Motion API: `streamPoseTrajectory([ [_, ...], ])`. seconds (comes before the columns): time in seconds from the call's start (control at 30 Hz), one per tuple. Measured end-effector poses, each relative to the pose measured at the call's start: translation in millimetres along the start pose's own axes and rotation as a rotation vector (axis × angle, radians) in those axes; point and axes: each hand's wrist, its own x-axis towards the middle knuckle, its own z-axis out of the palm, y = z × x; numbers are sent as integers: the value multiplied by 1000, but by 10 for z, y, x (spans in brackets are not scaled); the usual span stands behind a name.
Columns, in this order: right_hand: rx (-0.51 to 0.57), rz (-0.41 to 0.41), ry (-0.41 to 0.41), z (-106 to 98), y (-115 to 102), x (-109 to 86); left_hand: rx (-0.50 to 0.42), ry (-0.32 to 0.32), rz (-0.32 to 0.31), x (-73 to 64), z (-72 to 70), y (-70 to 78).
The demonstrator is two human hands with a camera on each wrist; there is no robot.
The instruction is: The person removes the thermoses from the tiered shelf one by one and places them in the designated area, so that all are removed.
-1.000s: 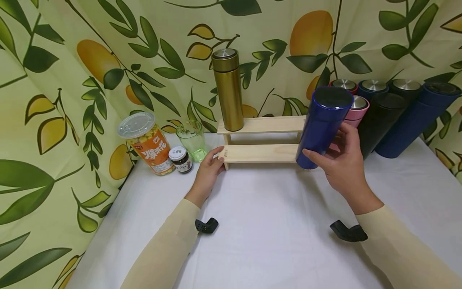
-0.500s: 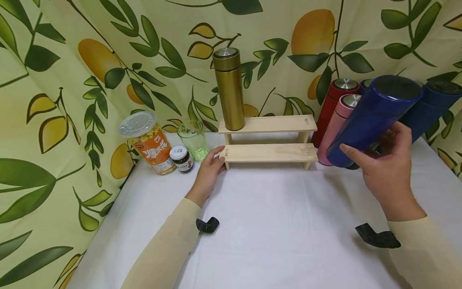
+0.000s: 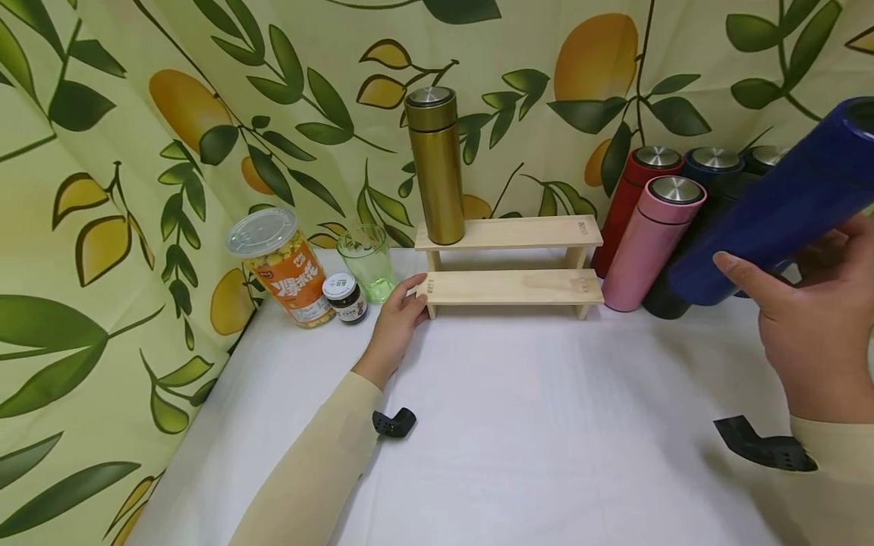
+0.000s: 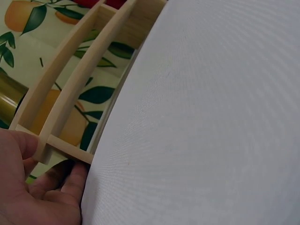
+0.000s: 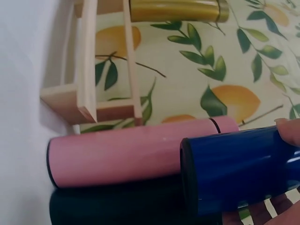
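My right hand (image 3: 826, 334) grips a glossy blue thermos flask (image 3: 771, 212) at the right edge of the head view. The flask leans, its lid up and to the right, its base in front of the dark flasks. In the right wrist view its base overlaps a pink flask (image 5: 131, 152). My left hand (image 3: 392, 330) pinches the left end of a two-step wooden rack (image 3: 508, 290), thumb above and fingers below in the left wrist view. A gold flask (image 3: 437, 174) stands upright on the rack's upper step, at its left end.
Right of the rack stand a red flask (image 3: 628, 201), a black flask (image 3: 665, 299) and other dark flasks, partly hidden. To the left are a popcorn tub (image 3: 287, 277), a small dark jar (image 3: 346, 299) and a green glass (image 3: 372, 265). A patterned curtain (image 3: 307, 45) hangs behind the white-covered table (image 3: 519, 425).
My right hand has carried the blue flask rightward, away from the rack's right end, tilting it further. The pink flask has come into fuller view. My left hand keeps its place at the rack.
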Motion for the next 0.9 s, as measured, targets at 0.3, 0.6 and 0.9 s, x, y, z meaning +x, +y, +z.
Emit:
streamPoseTrajectory([
  [0.3,-104,38,161,-141,103,104,7,1,-10,16,0,-3],
  [0.6,-78,313,74,-281,184,180,9,-3,-9,-4,-3,18],
  [0.9,-159,363,161,-265,406,267,-10,-1,-13,-1,8,28],
])
